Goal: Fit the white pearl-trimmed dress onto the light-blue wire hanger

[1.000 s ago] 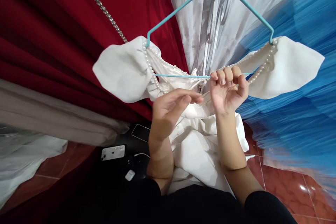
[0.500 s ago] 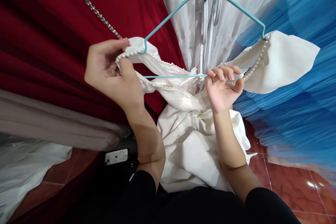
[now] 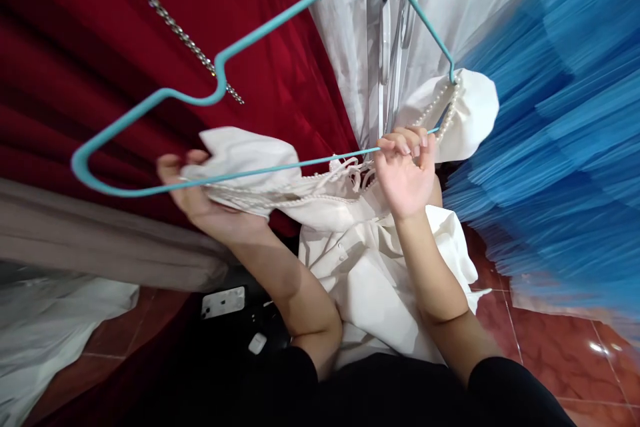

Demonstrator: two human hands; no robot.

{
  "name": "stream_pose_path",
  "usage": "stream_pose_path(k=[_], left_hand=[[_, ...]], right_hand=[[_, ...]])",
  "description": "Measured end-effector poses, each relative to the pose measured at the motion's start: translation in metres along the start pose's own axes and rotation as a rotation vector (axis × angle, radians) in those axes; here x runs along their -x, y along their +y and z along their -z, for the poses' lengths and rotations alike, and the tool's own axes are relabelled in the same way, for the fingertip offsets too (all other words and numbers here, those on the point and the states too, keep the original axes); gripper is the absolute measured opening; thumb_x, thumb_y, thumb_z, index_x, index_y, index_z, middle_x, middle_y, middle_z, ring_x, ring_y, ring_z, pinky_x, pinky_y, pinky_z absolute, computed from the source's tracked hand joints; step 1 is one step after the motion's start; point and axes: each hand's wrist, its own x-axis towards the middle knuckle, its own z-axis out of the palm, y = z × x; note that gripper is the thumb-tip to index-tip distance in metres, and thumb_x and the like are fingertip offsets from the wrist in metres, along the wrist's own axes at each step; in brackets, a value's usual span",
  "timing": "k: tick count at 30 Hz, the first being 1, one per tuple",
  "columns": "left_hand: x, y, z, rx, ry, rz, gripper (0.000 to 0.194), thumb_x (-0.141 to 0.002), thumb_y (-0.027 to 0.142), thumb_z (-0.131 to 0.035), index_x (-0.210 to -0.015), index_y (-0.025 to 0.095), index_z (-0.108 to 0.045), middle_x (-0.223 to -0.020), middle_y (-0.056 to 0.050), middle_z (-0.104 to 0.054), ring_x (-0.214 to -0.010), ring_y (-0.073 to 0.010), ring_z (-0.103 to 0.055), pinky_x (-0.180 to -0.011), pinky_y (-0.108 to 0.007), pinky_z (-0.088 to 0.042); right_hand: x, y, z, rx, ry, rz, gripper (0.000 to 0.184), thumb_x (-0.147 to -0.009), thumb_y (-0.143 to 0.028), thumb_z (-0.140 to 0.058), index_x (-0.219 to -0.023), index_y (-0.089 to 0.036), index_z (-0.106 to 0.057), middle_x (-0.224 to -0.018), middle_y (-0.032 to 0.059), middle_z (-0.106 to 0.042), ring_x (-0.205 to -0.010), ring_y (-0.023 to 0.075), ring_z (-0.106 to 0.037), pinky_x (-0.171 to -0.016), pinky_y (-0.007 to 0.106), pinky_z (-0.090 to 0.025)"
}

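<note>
Uneven indoor light, brightest on the white dress (image 3: 375, 287)
Glare spots the red floor tiles (image 3: 555, 353) at right; shadow fills folds of the red drape (image 3: 270, 93) and crosses the left forearm (image 3: 285, 280); the black clothing (image 3: 380, 393) loses detail in darkness; blue tulle (image 3: 565, 127) smears softly, stretched toward the right edge

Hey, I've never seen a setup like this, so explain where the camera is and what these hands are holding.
There's no machine: these are a person's bare hands, filmed by one head-worn camera looking forward and down. The right hand hooks its fingers over the bottom bar of a turquoise hanger. The left hand is at one sleeve of a white dress; its grip is partly hidden. That sleeve is off the hanger's end, while the other sleeve hangs at the opposite end. Lower left, a phone lies on something dark.
</note>
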Motion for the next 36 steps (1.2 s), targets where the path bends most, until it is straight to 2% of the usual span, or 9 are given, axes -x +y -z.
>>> stream_pose_path(k=[8,11,14,17,21,24,26,30,36], left_hand=[[0.05,-0.03,-0.041,0.094,-0.11,-0.2,0.032,-0.094,0.053,-0.066,-0.096,0.021,-0.066,-0.094,-0.005,-0.073,-0.104,-0.0248,-0.072,-0.1,-0.045,-0.057],[0.054,-0.044,-0.06,0.169,-0.011,-0.332,0.025,-0.101,0.04,-0.057,-0.085,0.021,-0.061,-0.073,0.001,-0.06,-0.083,-0.0174,-0.07,-0.097,-0.041,-0.057],[0.046,-0.059,-0.065,0.246,0.061,-0.339,0.018,-0.1,0.029,-0.056,-0.085,0.02,-0.056,-0.071,0.002,-0.053,-0.075,-0.0143,-0.066,-0.088,-0.035,-0.056],[0.032,-0.072,-0.057,0.252,0.031,-0.287,0.02,-0.099,0.034,-0.058,-0.086,0.02,-0.052,-0.071,0.002,-0.05,-0.074,-0.014,-0.062,-0.085,-0.033,-0.056],[0.02,-0.078,-0.048,0.22,0.045,-0.227,0.027,-0.096,0.044,-0.06,-0.086,0.021,-0.048,-0.071,0.002,-0.045,-0.073,-0.0143,-0.058,-0.085,-0.033,-0.055],[0.02,-0.079,-0.048,0.258,0.017,-0.186,0.028,-0.095,0.042,-0.062,-0.084,0.021,-0.047,-0.071,0.002,-0.044,-0.072,-0.0141,-0.056,-0.083,-0.032,-0.053],[0.022,-0.078,-0.049,0.28,-0.001,-0.18,0.028,-0.094,0.04,-0.062,-0.082,0.021,-0.046,-0.07,0.001,-0.043,-0.071,-0.0138,-0.054,-0.082,-0.032,-0.053],[0.023,-0.073,-0.047,0.21,0.044,-0.199,0.033,-0.092,0.044,-0.063,-0.079,0.022,-0.044,-0.07,0.001,-0.04,-0.069,-0.0141,-0.05,-0.08,-0.032,-0.052],[0.015,-0.068,-0.043,0.214,0.05,-0.11,0.037,-0.085,0.05,-0.069,-0.079,0.023,-0.044,-0.07,0.001,-0.035,-0.065,-0.0143,-0.043,-0.077,-0.033,-0.051]], right_hand=[[-0.003,-0.004,0.001,0.124,0.038,0.082,0.025,-0.097,-0.04,-0.06,-0.077,-0.026,-0.054,-0.067,-0.006,-0.056,-0.067,0.0109,-0.055,-0.076,0.028,-0.054],[-0.003,-0.008,0.003,0.243,0.037,0.108,0.021,-0.096,-0.043,-0.06,-0.082,-0.027,-0.058,-0.075,-0.0053,-0.063,-0.077,0.0112,-0.062,-0.086,0.03,-0.056],[0.004,-0.019,0.002,0.534,0.093,0.046,0.026,-0.091,-0.052,-0.059,-0.096,-0.027,-0.066,-0.097,-0.0017,-0.072,-0.097,0.014,-0.068,-0.094,0.035,-0.057],[0.018,-0.037,-0.008,1.046,0.162,0.055,0.033,-0.083,-0.051,-0.066,-0.095,-0.021,-0.072,-0.097,0.0031,-0.075,-0.079,0.014,-0.068,-0.075,0.03,-0.057],[0.026,-0.059,-0.029,1.527,0.18,0.727,0.021,-0.084,-0.032,-0.073,-0.069,-0.022,-0.063,-0.068,-0.0029,-0.062,-0.059,0.0091,-0.054,-0.061,0.026,-0.046],[0.012,-0.074,-0.037,1.873,0.067,1.223,0.025,-0.08,-0.03,-0.08,-0.103,-0.028,-0.07,-0.105,0.0008,-0.066,-0.105,0.0179,-0.063,-0.096,0.035,-0.051],[-0.004,-0.084,-0.035,2.063,-0.066,1.271,0.042,-0.08,-0.022,-0.079,-0.12,-0.031,-0.068,-0.124,0.0024,-0.065,-0.128,0.0228,-0.055,-0.115,0.042,-0.041],[-0.034,-0.094,-0.037,1.864,-0.064,1.18,0.037,-0.083,0.004,-0.06,-0.096,-0.026,-0.077,-0.098,0.0004,-0.074,-0.097,0.0167,-0.067,-0.096,0.031,-0.053],[-0.038,-0.131,-0.067,1.367,0.139,1.359,0.049,-0.084,0.009,-0.051,-0.062,-0.027,-0.077,-0.063,-0.0109,-0.067,-0.067,0.0036,-0.063,-0.07,0.013,-0.051]])
